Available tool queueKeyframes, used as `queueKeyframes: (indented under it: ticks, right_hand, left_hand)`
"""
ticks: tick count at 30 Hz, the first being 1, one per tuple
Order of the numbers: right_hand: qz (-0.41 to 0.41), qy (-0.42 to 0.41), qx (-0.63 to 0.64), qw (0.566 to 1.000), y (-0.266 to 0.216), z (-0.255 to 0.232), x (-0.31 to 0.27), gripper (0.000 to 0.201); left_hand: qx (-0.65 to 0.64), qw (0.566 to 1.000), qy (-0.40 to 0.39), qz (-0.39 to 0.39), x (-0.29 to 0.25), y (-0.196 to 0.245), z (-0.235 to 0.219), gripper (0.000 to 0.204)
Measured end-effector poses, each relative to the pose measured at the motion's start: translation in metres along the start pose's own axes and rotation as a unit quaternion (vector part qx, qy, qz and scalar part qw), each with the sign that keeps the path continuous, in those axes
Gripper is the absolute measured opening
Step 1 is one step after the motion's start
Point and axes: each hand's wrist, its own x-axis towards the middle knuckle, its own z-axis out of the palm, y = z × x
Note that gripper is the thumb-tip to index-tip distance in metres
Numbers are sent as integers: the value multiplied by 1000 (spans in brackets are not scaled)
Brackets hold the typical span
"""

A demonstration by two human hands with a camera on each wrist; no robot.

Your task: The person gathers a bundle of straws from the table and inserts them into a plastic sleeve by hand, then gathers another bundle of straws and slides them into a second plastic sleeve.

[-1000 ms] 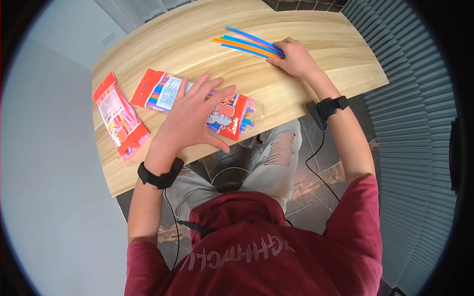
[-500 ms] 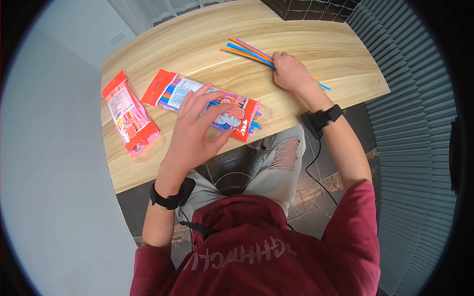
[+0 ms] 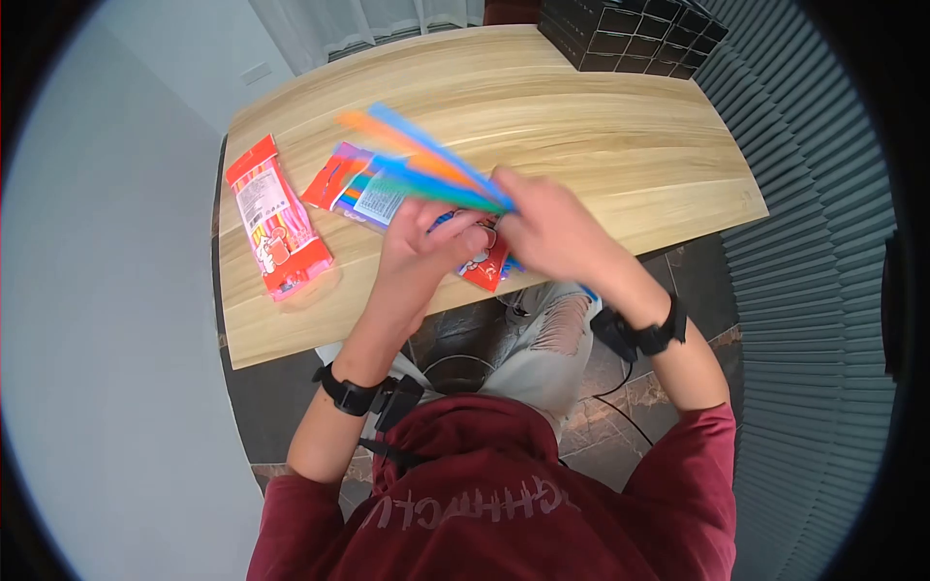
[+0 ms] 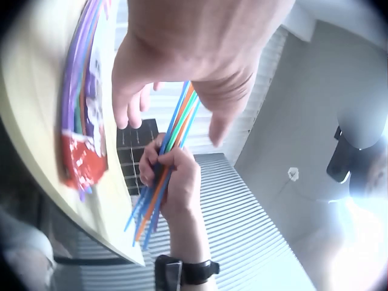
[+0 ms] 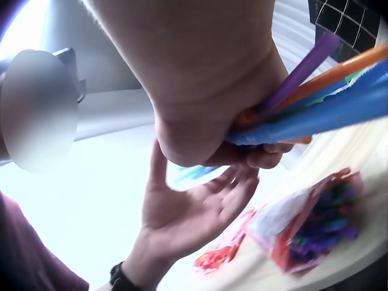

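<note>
I'm gripping the bundle of thin coloured plastic straws (image 3: 426,160) w/ my right hand (image 3: 547,228), lifted over the near desk (image 3: 601,136) edge; left hand (image 3: 426,237) spreading open beneath them.

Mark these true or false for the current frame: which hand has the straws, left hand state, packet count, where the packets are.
1. The right hand grips the bundle of loose straws. True.
2. The left hand is clenched round the straws. False: its fingers are spread open beside the bundle, as the right wrist view shows.
3. Two red straw packets lie on the wooden table. True: the small packet at the left and the large packet partly under the hands.
4. The loose straws lie flat on the table. False: they are lifted above it, over the large packet.
5. The small packet is stacked on the large one. False: they lie apart.
</note>
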Motion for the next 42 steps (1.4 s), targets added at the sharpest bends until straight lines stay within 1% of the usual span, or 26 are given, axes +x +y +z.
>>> queueKeyframes:
  ticks: [1, 2, 3, 4, 5, 6, 7, 8, 10, 11, 12, 13, 14, 15, 17, 18, 20, 21, 22, 24, 29, 31, 33, 36, 40, 42]
  right_hand:
    - [-27, -34, -1, 999, -12, 5, -8, 29]
    - [-54, -68, -3, 996, -19, 9, -14, 30]
    - [-52, -68, -2, 996, -21, 13, -19, 30]
    - [-54, -87, 0, 995, -23, 16, -22, 32]
    - [-58, -105, 2, 993, -24, 18, -25, 36]
    - [-20, -128, 24, 991, -24, 17, -28, 34]
    - [-17, -129, 27, 991, -26, 11, -33, 34]
    - [-12, -148, 35, 988, -27, 1, -37, 36]
    - [-15, -173, 44, 984, -19, -9, -46, 38]
    - [12, -142, 143, 979, -11, -13, -55, 41]
    - [40, -109, 239, 964, -5, -15, -61, 46]
    - [40, -114, 238, 964, 3, -9, -66, 46]
    - [53, 14, 282, 958, 15, 2, -72, 51]
    - [67, 145, 320, 934, 25, 12, -78, 56]
    - [89, 212, 426, 875, 27, 34, -81, 64]
    - [83, 210, 491, 841, 23, 44, -81, 63]
    - [71, 230, 523, 818, 9, 50, -79, 60]
    - [66, 241, 535, 807, 5, 51, -78, 57]
    - [68, 241, 536, 807, 4, 54, -77, 57]
    - [76, 299, 541, 782, 4, 60, -74, 50]
    - [108, 308, 558, 763, 1, 67, -67, 44]
    - [115, 320, 565, 752, 5, 68, -65, 42]
    - [122, 326, 609, 713, 9, 75, -64, 35]
    - [120, 311, 639, 693, 11, 79, -67, 29]
    - [130, 299, 629, 706, 4, 81, -66, 30]
    - [111, 286, 634, 710, -4, 82, -63, 31]
  left_hand:
    - [0, 1000, 3, -2, 2, -1, -1, 48]
    - [-78, 997, 13, -15, 7, -2, -1, 43]
    - [-156, 987, 22, -28, 11, -3, -1, 39]
    - [-155, 987, 22, -29, 13, -3, -1, 39]
    - [-201, 979, 28, -25, 14, -4, -2, 26]
    - [-245, 969, 36, -22, 14, -4, -4, 19]
    - [-289, 956, 45, -19, 14, -5, -7, 24]
    - [-288, 956, 47, -21, 16, -4, -13, 24]
    - [-304, 951, 47, 16, 20, 5, -34, 35]
    - [-302, 952, 52, 21, 20, 11, -37, 35]
    - [-315, 942, 105, 54, 22, 16, -39, 37]
    - [-329, 927, 158, 84, 22, 18, -41, 38]
    - [-331, 926, 161, 83, 23, 18, -45, 38]
    - [-353, 919, 152, 90, 23, 19, -50, 39]
    - [-374, 912, 142, 88, 23, 14, -49, 40]
    - [-378, 910, 146, 85, 22, 12, -47, 40]
    - [-380, 909, 152, 78, 23, 10, -41, 41]
    - [-365, 907, 188, 91, 24, 10, -38, 40]
    - [-350, 904, 223, 105, 25, 11, -36, 40]
    - [-364, 901, 212, 101, 26, 10, -40, 40]
    - [-387, 896, 202, 88, 24, 7, -40, 40]
    - [-380, 884, 261, 79, 25, 5, -34, 39]
    - [-379, 884, 263, 71, 27, -4, -45, 39]
    - [-382, 881, 268, 71, 29, -6, -48, 38]
    - [-383, 877, 285, 52, 29, -5, -38, 37]
    - [-383, 881, 273, 51, 30, -11, -41, 37]
